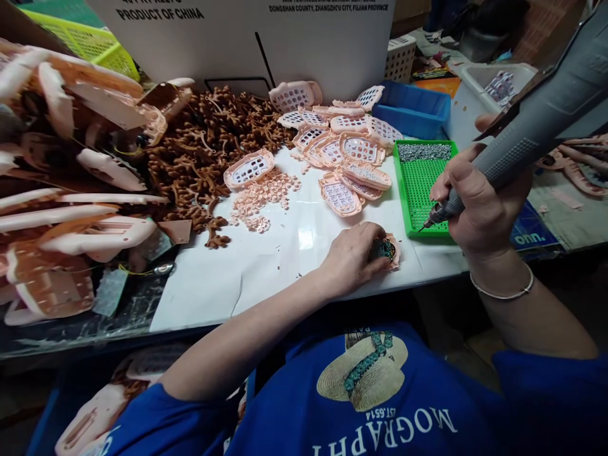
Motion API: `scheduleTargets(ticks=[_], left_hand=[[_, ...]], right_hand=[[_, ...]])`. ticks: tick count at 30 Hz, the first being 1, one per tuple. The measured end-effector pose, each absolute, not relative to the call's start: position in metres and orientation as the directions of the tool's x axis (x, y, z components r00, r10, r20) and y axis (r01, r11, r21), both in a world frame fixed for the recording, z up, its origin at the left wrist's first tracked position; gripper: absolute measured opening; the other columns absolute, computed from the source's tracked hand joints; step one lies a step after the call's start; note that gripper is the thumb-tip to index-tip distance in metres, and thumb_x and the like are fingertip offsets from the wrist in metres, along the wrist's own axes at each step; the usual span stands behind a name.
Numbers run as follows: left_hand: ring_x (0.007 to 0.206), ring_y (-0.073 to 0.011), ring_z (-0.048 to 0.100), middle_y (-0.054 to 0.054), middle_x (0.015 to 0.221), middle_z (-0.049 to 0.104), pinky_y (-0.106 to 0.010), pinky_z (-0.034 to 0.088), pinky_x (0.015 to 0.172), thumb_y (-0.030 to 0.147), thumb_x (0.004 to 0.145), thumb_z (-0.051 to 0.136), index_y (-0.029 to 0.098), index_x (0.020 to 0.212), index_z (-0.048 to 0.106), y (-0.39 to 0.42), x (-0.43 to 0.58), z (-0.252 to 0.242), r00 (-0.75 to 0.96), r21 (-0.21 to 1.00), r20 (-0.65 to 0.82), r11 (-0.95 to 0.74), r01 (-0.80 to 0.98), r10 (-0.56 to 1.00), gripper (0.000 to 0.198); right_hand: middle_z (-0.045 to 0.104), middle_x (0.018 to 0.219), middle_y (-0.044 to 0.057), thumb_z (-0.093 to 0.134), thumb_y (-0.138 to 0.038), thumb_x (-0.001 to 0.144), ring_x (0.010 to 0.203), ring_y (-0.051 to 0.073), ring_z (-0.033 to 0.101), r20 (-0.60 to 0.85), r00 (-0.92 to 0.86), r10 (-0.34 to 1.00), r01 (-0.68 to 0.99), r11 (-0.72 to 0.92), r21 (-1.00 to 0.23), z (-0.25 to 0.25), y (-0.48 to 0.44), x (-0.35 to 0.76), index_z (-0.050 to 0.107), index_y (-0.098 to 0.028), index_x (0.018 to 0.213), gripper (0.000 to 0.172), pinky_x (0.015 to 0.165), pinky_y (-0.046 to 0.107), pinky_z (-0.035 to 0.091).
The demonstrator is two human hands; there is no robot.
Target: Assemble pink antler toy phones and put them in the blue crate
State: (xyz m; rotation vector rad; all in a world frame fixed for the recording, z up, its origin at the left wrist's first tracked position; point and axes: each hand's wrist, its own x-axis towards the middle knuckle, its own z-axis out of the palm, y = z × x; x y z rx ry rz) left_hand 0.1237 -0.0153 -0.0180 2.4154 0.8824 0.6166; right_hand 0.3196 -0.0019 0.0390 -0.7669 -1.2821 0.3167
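My left hand (354,256) rests on the white table sheet (266,259), fingers closed over a small pink plastic shell (390,249) with a green circuit board inside it. My right hand (479,202) grips a grey electric screwdriver (527,136), held slanted. The driver's thin tip (424,225) hovers over the near edge of a green screw tray (417,190). A band of small silver screws (424,152) lies along that tray's far side. The tip is a short way right of and above the pink shell.
Pink perforated covers (342,152) lie heaped beyond my hands, with small pink button pieces (266,196) and a mound of brown rubber parts (209,145) to the left. Long pink housings (71,190) pile at far left. A blue bin (412,109) and white box (247,38) stand behind.
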Motion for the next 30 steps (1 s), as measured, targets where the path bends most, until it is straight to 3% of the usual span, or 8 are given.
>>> scheduleTargets(ticks=[4, 9, 14, 17, 23, 30], left_hand=[[0.082, -0.0193, 0.063, -0.006, 0.094, 0.066, -0.032, 0.051, 0.071, 0.036, 0.093, 0.061, 0.018, 0.107, 0.051, -0.028, 0.117, -0.016, 0.624, 0.489, 0.42, -0.743, 0.457, 0.659, 0.025], [0.089, -0.0202, 0.065, -0.009, 0.103, 0.067, -0.032, 0.053, 0.076, 0.035, 0.095, 0.06, 0.018, 0.129, 0.043, -0.041, 0.107, -0.018, 0.523, 0.358, 0.581, -0.773, 0.524, 0.623, 0.041], [0.09, -0.0204, 0.065, -0.009, 0.103, 0.066, -0.032, 0.053, 0.078, 0.037, 0.094, 0.061, 0.019, 0.143, 0.036, -0.046, 0.103, -0.024, 0.509, 0.311, 0.617, -0.78, 0.543, 0.6, 0.057], [0.088, -0.0201, 0.064, -0.009, 0.102, 0.066, -0.031, 0.053, 0.076, 0.037, 0.094, 0.062, 0.018, 0.142, 0.037, -0.044, 0.103, -0.026, 0.492, 0.31, 0.638, -0.783, 0.539, 0.592, 0.057], [0.087, -0.0192, 0.063, -0.01, 0.103, 0.066, -0.03, 0.053, 0.075, 0.034, 0.094, 0.06, 0.016, 0.139, 0.04, -0.037, 0.102, -0.02, 0.53, 0.37, 0.55, -0.757, 0.538, 0.645, 0.053], [0.079, -0.0175, 0.062, -0.007, 0.091, 0.066, -0.027, 0.049, 0.067, 0.031, 0.092, 0.063, 0.013, 0.13, 0.048, -0.043, 0.101, -0.019, 0.48, 0.219, 0.67, -0.768, 0.601, 0.566, 0.044]], right_hand=[[0.057, 0.063, -0.007, 0.079, -0.041, 0.074, 0.039, 0.011, 0.043, 0.769, 0.287, 0.571, 0.202, 0.748, -0.632, 0.038, -0.001, 0.323, 0.066, -0.037, 0.107, 0.036, 0.04, 0.031, 0.04], [0.06, 0.064, -0.004, 0.079, -0.042, 0.073, 0.041, 0.014, 0.045, 0.727, 0.349, 0.592, 0.243, 0.692, -0.68, 0.04, -0.004, 0.324, 0.067, -0.038, 0.103, 0.033, 0.042, 0.034, 0.042], [0.061, 0.065, -0.006, 0.081, -0.035, 0.073, 0.04, 0.011, 0.046, 0.754, 0.316, 0.576, 0.172, 0.747, -0.643, 0.039, -0.002, 0.327, 0.068, -0.031, 0.105, 0.035, 0.039, 0.03, 0.039], [0.061, 0.069, -0.005, 0.081, -0.032, 0.074, 0.04, 0.008, 0.048, 0.777, 0.296, 0.555, 0.143, 0.779, -0.611, 0.038, 0.0, 0.328, 0.068, -0.024, 0.107, 0.036, 0.038, 0.029, 0.038], [0.063, 0.07, -0.007, 0.084, -0.035, 0.072, 0.04, 0.008, 0.049, 0.774, 0.312, 0.55, 0.138, 0.78, -0.61, 0.04, 0.003, 0.329, 0.065, -0.022, 0.106, 0.041, 0.037, 0.027, 0.04], [0.059, 0.062, -0.007, 0.082, -0.036, 0.075, 0.041, 0.01, 0.05, 0.768, 0.287, 0.573, 0.182, 0.754, -0.631, 0.045, 0.0, 0.333, 0.066, -0.024, 0.107, 0.038, 0.036, 0.029, 0.037]])
